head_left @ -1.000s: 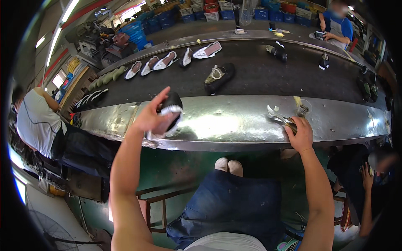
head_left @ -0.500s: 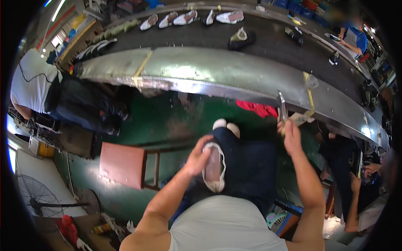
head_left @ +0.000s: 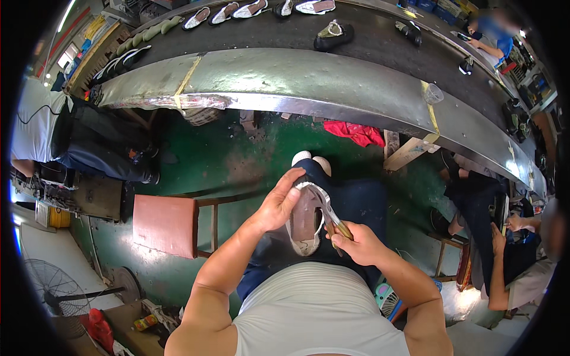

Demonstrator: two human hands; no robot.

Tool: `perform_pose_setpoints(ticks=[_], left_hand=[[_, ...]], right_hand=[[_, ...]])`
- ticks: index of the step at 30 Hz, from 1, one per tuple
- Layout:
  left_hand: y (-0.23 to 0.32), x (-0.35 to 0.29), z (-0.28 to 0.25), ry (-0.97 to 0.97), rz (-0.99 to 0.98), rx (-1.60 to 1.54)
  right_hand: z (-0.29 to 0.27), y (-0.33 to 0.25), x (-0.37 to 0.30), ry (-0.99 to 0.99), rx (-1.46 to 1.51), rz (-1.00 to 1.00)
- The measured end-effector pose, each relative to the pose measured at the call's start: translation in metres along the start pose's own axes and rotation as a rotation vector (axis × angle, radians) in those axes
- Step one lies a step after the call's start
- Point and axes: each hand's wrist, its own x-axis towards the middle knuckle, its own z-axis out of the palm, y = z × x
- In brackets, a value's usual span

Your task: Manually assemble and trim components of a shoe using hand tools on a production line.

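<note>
A shoe upper on a last [head_left: 306,222] rests over my lap with its underside up, showing a brownish insole and a pale turned-in rim. My left hand [head_left: 276,204] is closed around its far left side, thumb near the rim. Lasting pincers [head_left: 332,216] with a curved metal head are gripped in my right hand [head_left: 358,243]. Their head lies along the right side of the rim, toward the far end. From this angle I cannot tell whether the jaws pinch the edge.
A conveyor bench [head_left: 249,77] runs across the far side, carrying several shoes [head_left: 252,9]. To my left stands a brown-topped stool [head_left: 165,225]. A red cloth [head_left: 354,133] lies beneath the bench. Co-workers [head_left: 522,249] are at right, far right and left. A floor fan [head_left: 50,288] stands lower left.
My right hand has brought the pincers from near the bench edge down and left to the shoe rim. My left hand still holds the shoe. The view has shifted slightly.
</note>
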Motion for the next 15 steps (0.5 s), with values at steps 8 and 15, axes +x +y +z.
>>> perform_pose_setpoints(ticks=[8, 15], left_hand=[[0.016, 0.008, -0.001, -0.101, 0.036, 0.204], [0.018, 0.014, 0.006, -0.063, -0.170, 0.023]], right_hand=[[-0.023, -0.031, 0.017, 0.104, -0.462, -0.078], [-0.010, -0.008, 0.017, -0.028, 0.297, 0.164]])
